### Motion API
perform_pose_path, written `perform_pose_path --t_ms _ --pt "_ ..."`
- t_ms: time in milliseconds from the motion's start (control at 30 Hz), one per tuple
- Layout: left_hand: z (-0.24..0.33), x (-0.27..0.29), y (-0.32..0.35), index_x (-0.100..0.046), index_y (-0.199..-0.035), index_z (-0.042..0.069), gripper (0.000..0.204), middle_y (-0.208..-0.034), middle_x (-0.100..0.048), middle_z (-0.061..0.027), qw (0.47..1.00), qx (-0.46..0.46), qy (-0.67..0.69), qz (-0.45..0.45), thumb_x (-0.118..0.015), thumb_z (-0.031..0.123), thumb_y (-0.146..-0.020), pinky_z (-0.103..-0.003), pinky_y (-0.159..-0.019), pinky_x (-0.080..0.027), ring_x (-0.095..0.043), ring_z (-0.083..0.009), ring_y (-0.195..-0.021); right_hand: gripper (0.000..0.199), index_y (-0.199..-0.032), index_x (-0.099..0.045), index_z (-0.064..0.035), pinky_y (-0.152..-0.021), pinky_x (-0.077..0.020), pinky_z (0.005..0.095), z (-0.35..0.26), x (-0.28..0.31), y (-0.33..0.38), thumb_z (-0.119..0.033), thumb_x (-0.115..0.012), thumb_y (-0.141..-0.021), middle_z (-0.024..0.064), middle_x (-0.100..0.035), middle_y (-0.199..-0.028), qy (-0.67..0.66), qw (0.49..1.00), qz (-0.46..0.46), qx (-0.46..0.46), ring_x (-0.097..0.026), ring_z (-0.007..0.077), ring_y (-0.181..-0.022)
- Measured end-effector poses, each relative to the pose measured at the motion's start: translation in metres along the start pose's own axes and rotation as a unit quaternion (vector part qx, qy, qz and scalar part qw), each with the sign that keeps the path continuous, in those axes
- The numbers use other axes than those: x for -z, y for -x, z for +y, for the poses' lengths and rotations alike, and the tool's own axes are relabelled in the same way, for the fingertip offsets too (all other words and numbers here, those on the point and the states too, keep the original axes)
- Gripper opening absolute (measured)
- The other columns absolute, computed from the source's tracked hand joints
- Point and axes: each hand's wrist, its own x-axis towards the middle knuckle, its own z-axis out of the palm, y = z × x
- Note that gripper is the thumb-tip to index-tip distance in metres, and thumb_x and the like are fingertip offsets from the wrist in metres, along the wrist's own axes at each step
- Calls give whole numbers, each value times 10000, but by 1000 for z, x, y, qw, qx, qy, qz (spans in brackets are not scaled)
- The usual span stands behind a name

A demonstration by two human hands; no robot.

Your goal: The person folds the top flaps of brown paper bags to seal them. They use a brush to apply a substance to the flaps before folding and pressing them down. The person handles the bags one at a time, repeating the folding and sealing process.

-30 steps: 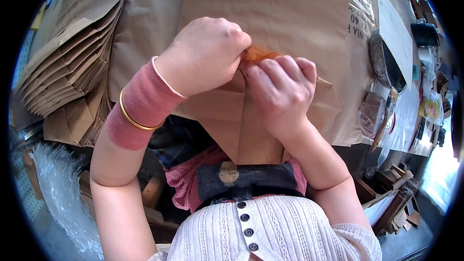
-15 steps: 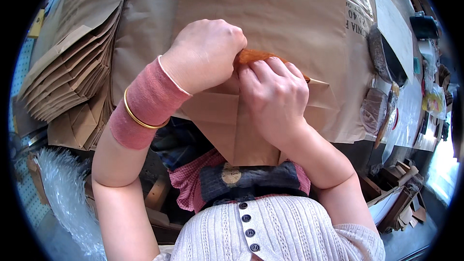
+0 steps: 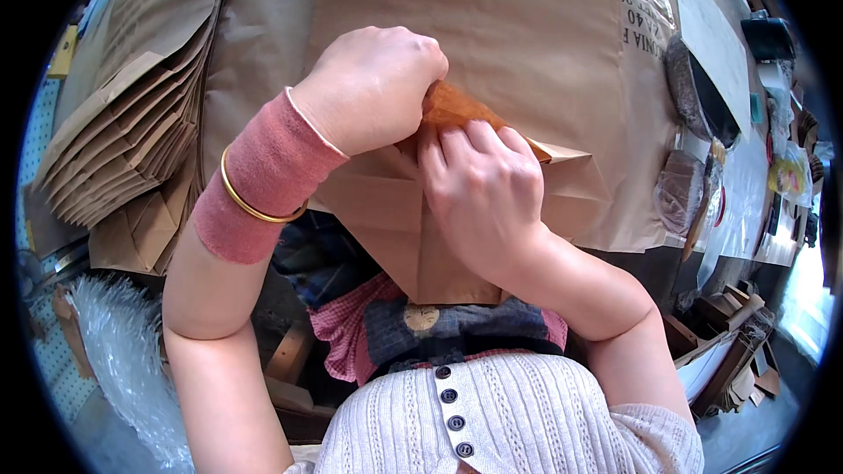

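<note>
Left hand (image 3: 373,88) fisted on orange paper piece (image 3: 452,107) at mouth of brown paper bag (image 3: 395,211) | right hand (image 3: 483,189) just beside, fingers (image 3: 457,145) curled, pinching bag's top fold | bag's long axis toward body — overhanging desk (image 3: 527,26) edge | bag stack (image 3: 123,149) left — open room ahead.

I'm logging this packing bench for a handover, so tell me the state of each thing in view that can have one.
Left hand: closed in a fist, gripping the orange-brown sheet.
Right hand: fingers curled, pressing on the sheet and bag.
Small brown paper bag: mouth open, partly creased, held up off the bench.
Orange-brown sheet: crumpled, partly tucked into the bag mouth.
Stack of flat brown paper bags: folded flat, fanned out.
Gold bangle: on the left wrist.
</note>
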Motion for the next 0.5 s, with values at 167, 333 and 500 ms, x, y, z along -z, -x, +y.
perform_pose_path --t_ms 167,333,500 --pt "3 4 -3 -687 -724 18 94 -745 -672 -174 998 3 -51 -46 -603 49 -694 -413 -667 -554 -673 -342 -718 123 -753 -637 -94 -664 -458 313 -5 -4 -1 -148 -626 -643 23 -562 -735 3 1000 -25 -8 -568 184 -785" --pt "5 3 -1 -690 -737 23 93 -760 -677 -178 996 18 -70 -42 -608 54 -706 -413 -671 -557 -677 -343 -734 100 -686 -691 -54 -628 -411 315 -4 -10 -1 -135 -646 -650 49 -576 -683 -16 1000 21 -4 -555 203 -744" --pt "-2 -11 -2 -685 -719 19 113 -733 -643 -192 997 48 -60 12 -582 38 -676 -445 -651 -524 -632 -378 -719 142 -710 -702 -39 -635 -412 320 -16 -8 6 -152 -627 -667 71 -564 -699 25 999 -26 33 -542 229 -770"
